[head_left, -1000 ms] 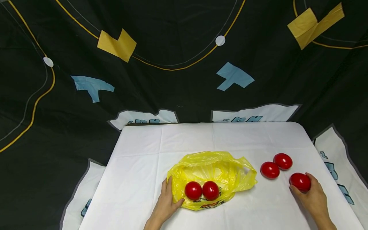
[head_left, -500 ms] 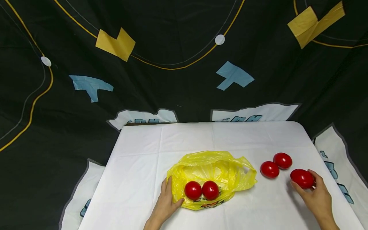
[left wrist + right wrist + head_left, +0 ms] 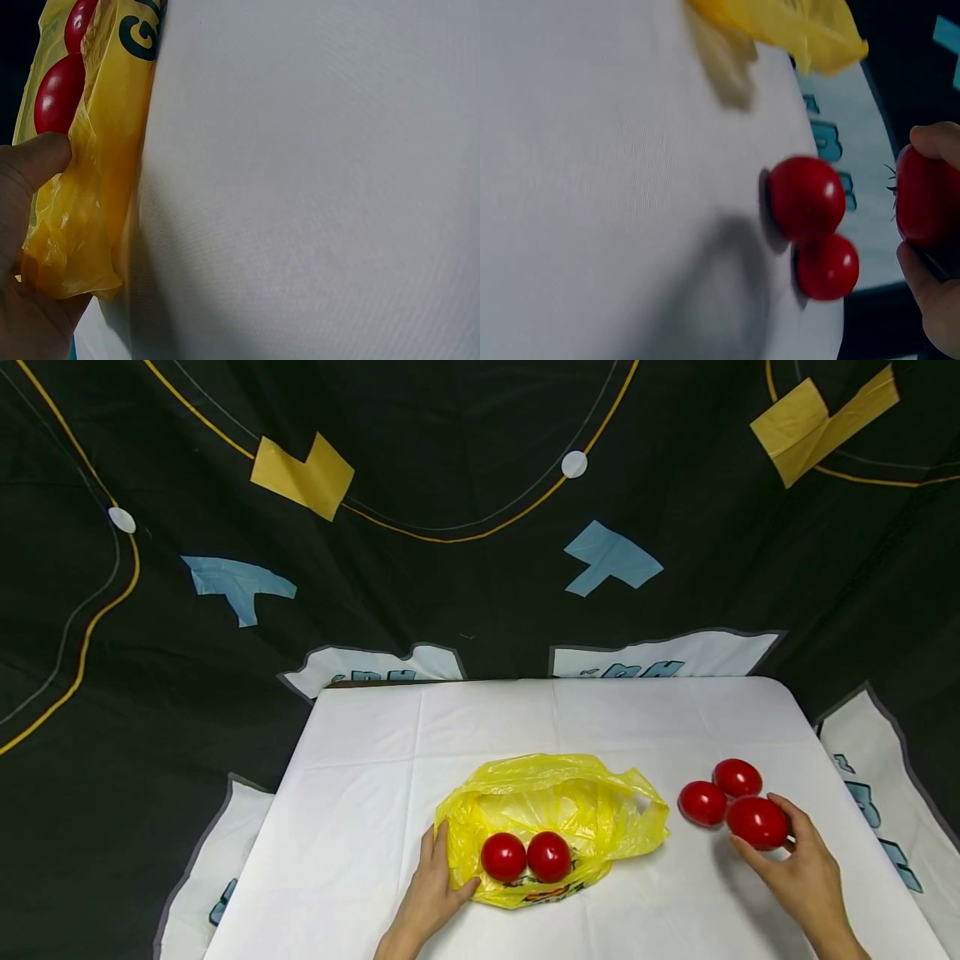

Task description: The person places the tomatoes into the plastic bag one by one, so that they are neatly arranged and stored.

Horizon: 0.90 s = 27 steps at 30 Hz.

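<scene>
My right hand [image 3: 806, 872] holds a red tomato [image 3: 756, 823] between thumb and fingers, raised off the table with a shadow below it. In the right wrist view, dark thin sepals show on one end of the held tomato [image 3: 924, 202]. Just beyond lie two more tomatoes, a nearer one [image 3: 702, 803] and a farther one [image 3: 737, 777], side by side. My left hand [image 3: 431, 893] grips the left edge of a yellow plastic bag [image 3: 525, 770], its thumb on the near rim. Inside the bag's mouth sit a left tomato [image 3: 504, 857] and a right tomato [image 3: 549, 857], touching.
A white cloth [image 3: 360, 827] covers the table under everything. Behind and around it hangs a black curtain [image 3: 450, 602] with yellow and blue printed shapes. The bag's right end [image 3: 645, 818] spreads toward the loose tomatoes.
My right hand has lifted the tomato off the table, then carried it left toward the two loose ones. The left hand and the bag have stayed in place.
</scene>
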Each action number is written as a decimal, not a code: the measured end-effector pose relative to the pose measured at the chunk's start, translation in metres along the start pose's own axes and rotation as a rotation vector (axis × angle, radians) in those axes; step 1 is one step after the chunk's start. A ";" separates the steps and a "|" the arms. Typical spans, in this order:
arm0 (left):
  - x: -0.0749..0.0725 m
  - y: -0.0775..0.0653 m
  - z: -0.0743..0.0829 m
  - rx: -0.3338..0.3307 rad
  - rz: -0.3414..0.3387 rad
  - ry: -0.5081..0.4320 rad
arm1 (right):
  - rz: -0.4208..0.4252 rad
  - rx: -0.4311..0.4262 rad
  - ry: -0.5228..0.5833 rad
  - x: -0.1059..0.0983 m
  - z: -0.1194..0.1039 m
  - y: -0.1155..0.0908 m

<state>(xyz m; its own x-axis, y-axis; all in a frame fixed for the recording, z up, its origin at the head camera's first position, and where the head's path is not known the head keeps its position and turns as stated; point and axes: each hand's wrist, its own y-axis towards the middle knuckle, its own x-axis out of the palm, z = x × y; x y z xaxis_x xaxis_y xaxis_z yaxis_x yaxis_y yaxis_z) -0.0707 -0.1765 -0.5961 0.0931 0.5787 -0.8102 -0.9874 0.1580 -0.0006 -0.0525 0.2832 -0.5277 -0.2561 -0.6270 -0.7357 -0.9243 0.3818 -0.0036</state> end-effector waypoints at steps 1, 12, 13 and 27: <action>0.000 0.000 0.000 0.000 -0.001 -0.002 | 0.004 -0.021 0.001 0.002 -0.003 -0.002; 0.001 -0.001 0.002 0.005 -0.010 -0.004 | 0.008 -0.264 0.010 0.017 -0.038 -0.019; 0.001 0.000 0.002 0.005 -0.010 -0.003 | 0.003 -0.276 0.009 0.018 -0.040 -0.020; 0.000 0.000 0.001 0.012 -0.005 -0.003 | -0.025 -0.436 0.042 0.045 -0.064 -0.033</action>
<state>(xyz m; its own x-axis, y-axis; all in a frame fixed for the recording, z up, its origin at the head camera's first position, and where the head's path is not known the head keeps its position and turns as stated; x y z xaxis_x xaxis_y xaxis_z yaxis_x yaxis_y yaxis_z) -0.0706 -0.1756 -0.5954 0.0986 0.5803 -0.8084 -0.9853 0.1709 0.0025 -0.0517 0.1984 -0.5172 -0.2355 -0.6629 -0.7107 -0.9610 0.0497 0.2721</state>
